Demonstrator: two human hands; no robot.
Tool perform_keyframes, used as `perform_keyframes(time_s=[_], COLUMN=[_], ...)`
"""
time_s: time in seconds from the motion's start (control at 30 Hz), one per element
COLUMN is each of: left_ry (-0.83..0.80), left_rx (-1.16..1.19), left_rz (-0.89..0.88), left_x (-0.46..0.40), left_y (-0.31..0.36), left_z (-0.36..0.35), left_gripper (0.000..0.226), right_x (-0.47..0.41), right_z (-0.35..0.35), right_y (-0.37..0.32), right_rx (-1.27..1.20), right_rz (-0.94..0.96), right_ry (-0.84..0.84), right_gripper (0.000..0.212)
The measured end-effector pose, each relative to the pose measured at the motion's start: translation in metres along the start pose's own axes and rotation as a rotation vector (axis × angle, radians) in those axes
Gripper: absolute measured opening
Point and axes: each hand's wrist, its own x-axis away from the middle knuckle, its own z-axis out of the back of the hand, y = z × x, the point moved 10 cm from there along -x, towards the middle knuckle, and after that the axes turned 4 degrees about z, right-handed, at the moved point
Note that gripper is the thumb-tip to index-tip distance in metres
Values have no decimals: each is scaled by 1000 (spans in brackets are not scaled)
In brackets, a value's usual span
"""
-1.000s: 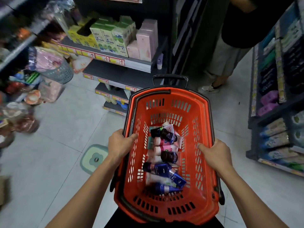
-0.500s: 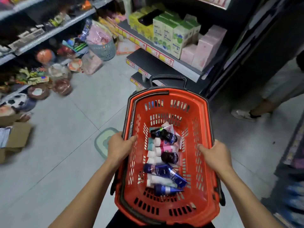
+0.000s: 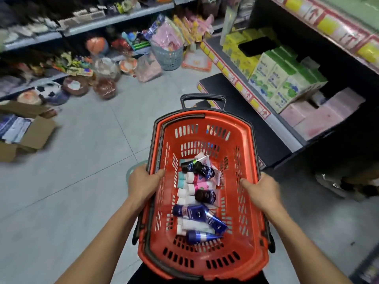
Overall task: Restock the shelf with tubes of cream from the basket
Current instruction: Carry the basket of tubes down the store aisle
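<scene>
Carrying an orange shopping basket (image 3: 249, 152) by its long rims, held out in front at about waist height above the grey tiled floor (image 3: 71, 191). Left hand (image 3: 143, 182) clamped on the left rim, thumb hooked over the inside edge, grip closed round the plastic. Right hand (image 3: 261, 192) clamped on the right rim in the same way, thumb inside, grip closed round the rim. Lying in a loose heap along the basket's bottom: the tubes of cream (image 3: 198, 198), dark blue, white and pink ones mixed, roughly a dozen, exact count not readable. None in either hand, none visibly set out on a shelf.

Judged from this, barely begun: basket loaded, every tube yet to be placed. Ahead and to the right, a dark shelf unit (image 3: 225, 56) with red and yellow price strips, stocked with green-and-white cartons (image 3: 274, 83) and pink boxes (image 3: 320, 113); no tubes seen on it, so cannot tell whether this is the target shelf. Lower boards of that unit showing bare dark space near the basket's black handle (image 3: 203, 98). To the left, an open cardboard box (image 3: 30, 130) on the floor and a blurred rack of wrapped goods. Left to do: reaching the right shelf, putting the basket down or freeing a hand, then moving the tubes over.
</scene>
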Motion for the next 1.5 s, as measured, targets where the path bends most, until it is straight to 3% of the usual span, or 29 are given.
perform_keyframes(time_s=[0.27, 0.67, 0.77, 0.9, 1.17, 1.33, 1.5], left_ry=[69, 277, 319, 349, 298, 234, 144], left_rx=[54, 127, 161, 193, 256, 230, 235], left_rz=[68, 289, 317, 358, 435, 456, 540], left_x=[-33, -67, -70, -71, -94, -119, -150], left_y=[9, 48, 54, 50, 28, 11, -42], left_z=[18, -12, -22, -30, -37, -56, -96], left_gripper=[18, 36, 35, 34, 36, 35, 38], right_x=[-62, -188, -210, -225, -234, -254, -280], right_z=[-21, -28, -30, -38, -57, -80, -129], right_y=[-57, -109, -119, -125, -135, -125, -98], right_rx=[48, 60, 31, 64, 121, 155, 161], right_rz=[99, 234, 267, 284, 231, 161, 78], right_ry=[-90, -318, -390, -454, -434, -404, -384], right_gripper=[31, 36, 27, 32, 59, 36, 29])
